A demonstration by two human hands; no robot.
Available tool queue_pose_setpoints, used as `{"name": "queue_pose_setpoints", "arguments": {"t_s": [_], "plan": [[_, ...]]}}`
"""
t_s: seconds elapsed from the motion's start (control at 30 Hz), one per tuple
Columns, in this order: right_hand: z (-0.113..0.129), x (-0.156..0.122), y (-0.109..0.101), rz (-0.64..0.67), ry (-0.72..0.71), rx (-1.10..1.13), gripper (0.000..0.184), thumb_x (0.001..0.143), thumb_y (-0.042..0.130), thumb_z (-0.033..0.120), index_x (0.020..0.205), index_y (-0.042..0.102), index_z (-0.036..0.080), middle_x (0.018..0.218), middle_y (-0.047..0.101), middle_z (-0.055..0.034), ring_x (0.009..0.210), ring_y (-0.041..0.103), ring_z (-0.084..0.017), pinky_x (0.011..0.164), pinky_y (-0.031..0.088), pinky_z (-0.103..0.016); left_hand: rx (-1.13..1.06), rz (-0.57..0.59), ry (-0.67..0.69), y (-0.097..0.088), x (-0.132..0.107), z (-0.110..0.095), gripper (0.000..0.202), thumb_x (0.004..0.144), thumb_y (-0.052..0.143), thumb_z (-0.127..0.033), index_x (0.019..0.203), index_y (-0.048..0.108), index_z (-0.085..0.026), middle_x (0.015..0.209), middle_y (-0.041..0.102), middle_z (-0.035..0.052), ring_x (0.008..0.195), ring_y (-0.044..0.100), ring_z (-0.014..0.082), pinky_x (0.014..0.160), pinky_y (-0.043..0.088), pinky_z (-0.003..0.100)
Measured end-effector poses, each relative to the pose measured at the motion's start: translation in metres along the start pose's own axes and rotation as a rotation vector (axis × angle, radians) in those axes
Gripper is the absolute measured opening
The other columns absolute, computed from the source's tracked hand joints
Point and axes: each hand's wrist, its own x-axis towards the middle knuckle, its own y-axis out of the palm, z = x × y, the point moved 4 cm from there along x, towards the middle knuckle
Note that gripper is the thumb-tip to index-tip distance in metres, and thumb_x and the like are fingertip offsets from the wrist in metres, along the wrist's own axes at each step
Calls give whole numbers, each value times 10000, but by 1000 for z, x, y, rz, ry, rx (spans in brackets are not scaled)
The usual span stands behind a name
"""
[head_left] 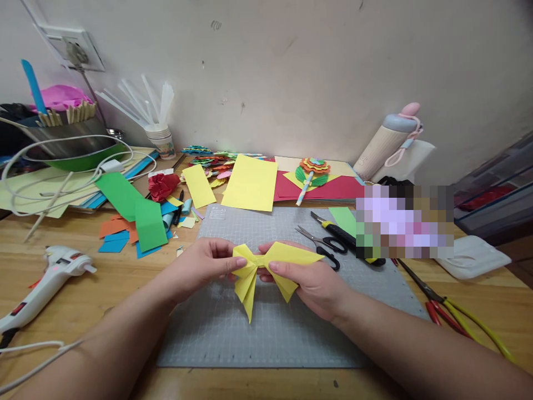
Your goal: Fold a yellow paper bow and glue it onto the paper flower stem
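Note:
A folded yellow paper bow (pixel 252 278) is held above the grey cutting mat (pixel 233 339). My left hand (pixel 204 264) pinches the bow's left side with thumb and fingers closed on the paper. My right hand (pixel 310 280) grips the middle and right wing, the thumb pressed on the centre knot. The bow's two pointed tails hang down between my hands. Part of the right wing is hidden under my right fingers.
Black scissors (pixel 322 244) and a yellow-black utility knife (pixel 339 233) lie on the mat's far right. A white glue gun (pixel 45 280) rests at left, red-yellow pliers (pixel 452 311) at right. Coloured paper sheets (pixel 250 183), a paper flower (pixel 312 169), a bottle (pixel 389 139) and a cup (pixel 160 139) stand behind.

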Motion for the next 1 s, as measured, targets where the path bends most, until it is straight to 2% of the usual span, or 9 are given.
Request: {"name": "queue_pose_setpoints", "arguments": {"t_s": [0.37, 0.7, 1.0], "plan": [[1, -2, 1, 2, 9, 22, 260, 772, 736, 231, 1024, 687, 186, 1006, 722, -62, 859, 679, -156, 832, 531, -307, -10, -12, 20, 1, 0, 5, 252, 719, 720, -382, 758, 687, -135, 690, 640, 15, 619, 539, 105, 598, 429, 229], [-1, -2, 2, -13, -10, -37, 281, 768, 738, 253, 1036, 682, 188, 971, 720, -64, 827, 668, -156, 836, 505, -330, -18, -81, 41, 7, 1, 4, 295, 698, 709, -399, 660, 554, -150, 616, 589, -10, 582, 530, 104, 569, 421, 230], [-3, -1, 0, -83, -7, -36, 330, 747, 753, 263, 1057, 671, 188, 971, 717, -60, 838, 654, -162, 845, 490, -344, -30, -134, 99, 12, 2, 6, 343, 706, 699, -427, 635, 488, -166, 596, 536, -34, 547, 473, 84, 516, 371, 206]]}}
